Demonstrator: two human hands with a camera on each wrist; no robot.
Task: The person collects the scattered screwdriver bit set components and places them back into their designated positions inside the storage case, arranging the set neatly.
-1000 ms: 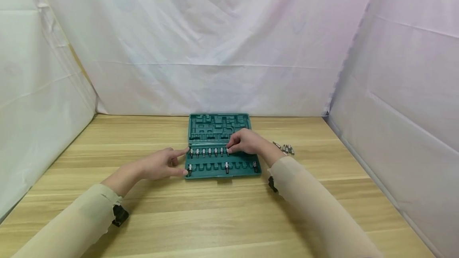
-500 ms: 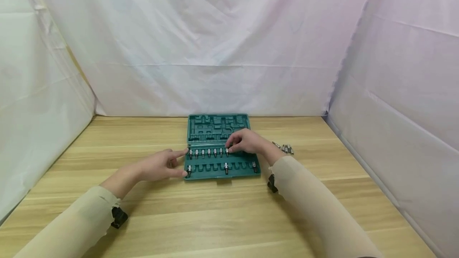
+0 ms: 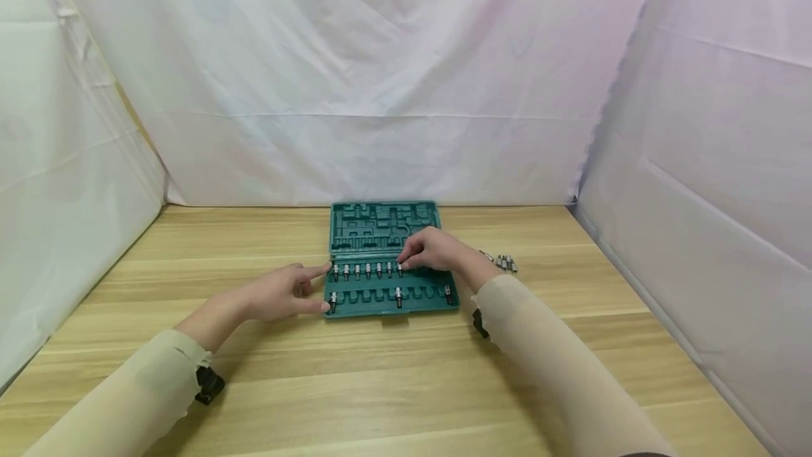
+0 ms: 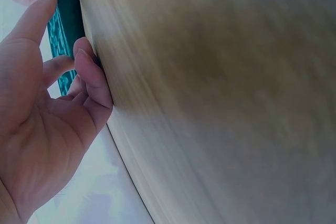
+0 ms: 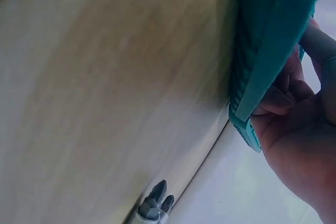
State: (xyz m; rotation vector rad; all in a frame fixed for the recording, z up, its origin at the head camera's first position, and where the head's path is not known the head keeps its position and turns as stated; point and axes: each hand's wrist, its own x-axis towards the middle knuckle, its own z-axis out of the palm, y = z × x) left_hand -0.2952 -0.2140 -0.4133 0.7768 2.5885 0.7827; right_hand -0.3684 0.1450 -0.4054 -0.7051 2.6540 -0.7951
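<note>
We find no legible brand, label or writing on any surface; the moulded relief inside the case lid is too small to read.

An open green tool case (image 3: 385,259) lies flat at the middle of the wooden desk (image 3: 393,372), lid half toward the far drape, tray half toward us. The upper tray row holds seven socket bits (image 3: 367,271) standing in adjacent slots. The lower row holds three bits, at the left end, near the middle and at the right end.

Our left hand (image 3: 285,291) rests on the desk against the left edge of the case. Its fingers are straight: the index tip touches the upper left corner of the tray and the thumb (image 4: 92,72) presses the lower left edge. It grips nothing.

Our right hand (image 3: 434,251) lies over the right part of the upper row. Its thumb and forefinger pinch the rightmost bit (image 3: 400,269) of that row. The other fingers are curled above the tray. In the right wrist view the fingers are partly hidden behind the case edge (image 5: 273,51).

A small group of loose bits (image 3: 501,261) lies on the desk just right of the case, behind the right wrist.

Compared with the frame half a second earlier, both hands keep the same positions and the same contact points. The bit count in each row is unchanged. The whole scene sits slightly further left, a shift of the head camera.
</note>
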